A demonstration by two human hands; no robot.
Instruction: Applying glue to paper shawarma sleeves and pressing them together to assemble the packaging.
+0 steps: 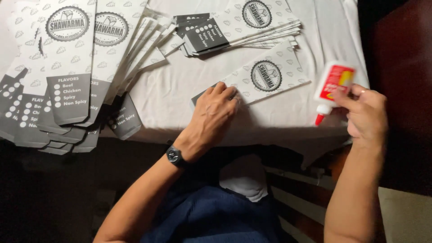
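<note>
Pressing: left hand [215, 112], fingers [225, 91] held close together and flat on the near end of a flat printed paper sleeve [263, 76], just over its dark grey flap.
Gripping: right hand [365, 114], fingers curled and pinching a white glue bottle [332, 85] from its right side, thumb across the front.
Glue bottle: white body with a red and yellow label, red nozzle [319, 119] pointing down and to the left, hanging above the table edge, clear of the sleeve.
Paper sleeve: white with a faint grey pattern and a round dark emblem at its middle, lying slantwise on the white tablecloth [180, 90], between the two hands, near the front edge of the table.
Stack behind: more of the same sleeves [252, 27] piled at the far side, dark flaps [204, 36] turned toward the left.
Fanned pile, left: many sleeves [72, 63] overlapping, dark grey ends hanging past the table edge, several slim folded ones [148, 49] leaning against them.
Wrist: black watch [174, 156] on the left arm.
Ring: a pale band on one finger of the right hand, small and hard to make out.
Below the table: blue-clad lap [216, 216] with a white patch of cloth [245, 177], and pale slats at the lower right.
Surroundings: dark on the right and below, little detail readable.
</note>
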